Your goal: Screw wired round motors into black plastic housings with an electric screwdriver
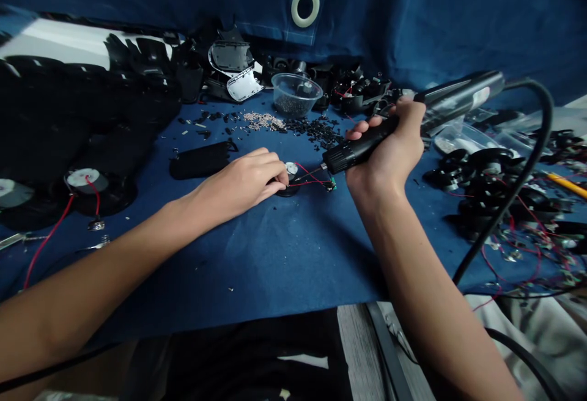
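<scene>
My right hand (389, 150) is wrapped round a black corded soldering tool (413, 117), held slanted with its thin tip down near a small round speaker (288, 172). Thin red wires (312, 179) run from the speaker to a tiny green circuit board (331, 186) on the blue cloth (275, 254). Over the speaker's left side rests my left hand (245, 180), fingers curled and pressing the speaker against the cloth. The tool's thick black cable (527, 175) loops off to the right and down past my forearm.
A clear plastic bowl (296, 93) stands at the back beside a heap of small screws (263, 121). Black plastic parts (137, 65) pile up at the back left. More speakers with red wires (499, 199) crowd the right. Another round speaker (85, 181) lies at left.
</scene>
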Demonstrator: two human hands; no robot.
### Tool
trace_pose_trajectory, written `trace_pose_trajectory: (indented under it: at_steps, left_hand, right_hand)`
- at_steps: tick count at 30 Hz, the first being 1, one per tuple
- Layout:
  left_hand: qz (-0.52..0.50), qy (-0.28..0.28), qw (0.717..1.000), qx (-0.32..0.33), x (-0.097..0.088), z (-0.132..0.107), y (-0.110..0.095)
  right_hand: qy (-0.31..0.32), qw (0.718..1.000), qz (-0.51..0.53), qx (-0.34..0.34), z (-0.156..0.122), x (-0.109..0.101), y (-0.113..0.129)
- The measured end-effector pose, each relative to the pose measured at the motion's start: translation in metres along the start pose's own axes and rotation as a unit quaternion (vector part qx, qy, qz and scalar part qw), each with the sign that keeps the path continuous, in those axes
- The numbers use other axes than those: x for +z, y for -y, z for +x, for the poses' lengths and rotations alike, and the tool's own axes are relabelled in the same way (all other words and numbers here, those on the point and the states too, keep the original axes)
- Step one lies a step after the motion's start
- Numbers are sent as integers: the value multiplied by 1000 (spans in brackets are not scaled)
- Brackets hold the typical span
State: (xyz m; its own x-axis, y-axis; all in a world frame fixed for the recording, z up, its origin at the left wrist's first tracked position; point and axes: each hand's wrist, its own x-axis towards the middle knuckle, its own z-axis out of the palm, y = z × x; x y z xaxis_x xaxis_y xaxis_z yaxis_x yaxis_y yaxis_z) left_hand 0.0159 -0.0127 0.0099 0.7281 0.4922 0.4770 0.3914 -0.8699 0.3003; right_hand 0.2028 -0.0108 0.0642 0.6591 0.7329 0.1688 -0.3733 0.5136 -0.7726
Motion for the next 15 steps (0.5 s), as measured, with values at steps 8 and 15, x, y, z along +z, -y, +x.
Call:
trace_pose_trajectory:
  at_steps: [8,15]
  left_hand:
    - [8,-2,1000,-7,2,-2,0]
    - [7,8,1000,-1,1,-2,0]
  right_hand:
    - [38,997,-38,-56,-9,2,-3]
    - [72,990,-47,-115,-16,1,-12]
